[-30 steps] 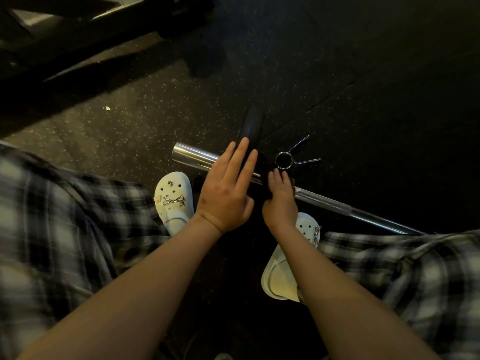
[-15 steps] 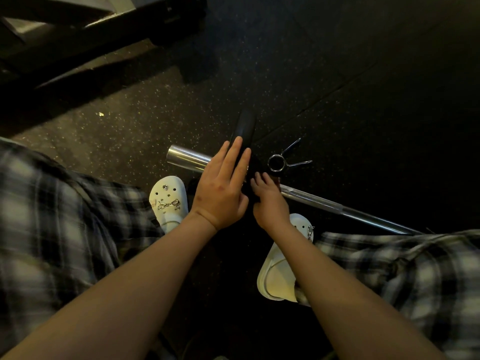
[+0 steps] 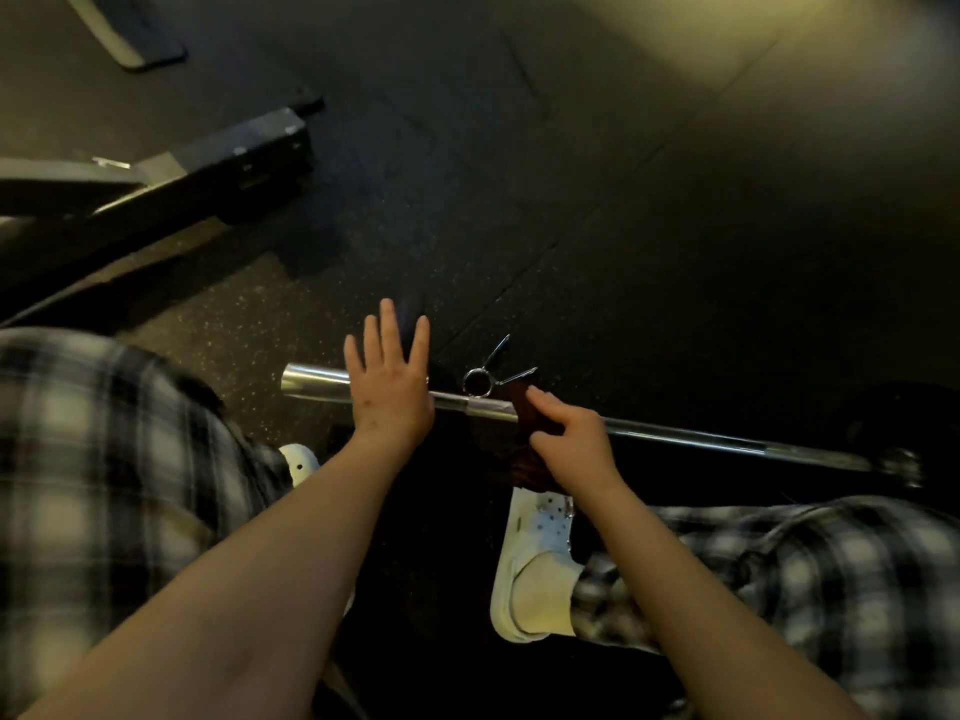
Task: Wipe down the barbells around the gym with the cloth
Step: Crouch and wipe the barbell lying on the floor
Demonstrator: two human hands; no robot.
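Note:
A chrome barbell (image 3: 675, 436) lies across the dark rubber floor in front of my knees, its thick sleeve end at the left. My left hand (image 3: 387, 387) lies flat with straight fingers on the sleeve, over a black weight plate standing edge-on that is mostly hidden. My right hand (image 3: 569, 444) grips a dark reddish cloth (image 3: 524, 407) against the bar just right of the sleeve collar. The cloth hangs down below the bar.
A metal spring collar (image 3: 480, 381) lies on the floor just behind the bar. A black steel frame foot (image 3: 228, 168) of gym equipment sits at the far left. My white clogs (image 3: 535, 563) and plaid trouser legs are close under the bar.
My right hand has slid to the right along the bar with the cloth, away from my left hand. The view has tilted up, so more floor and the frame show.

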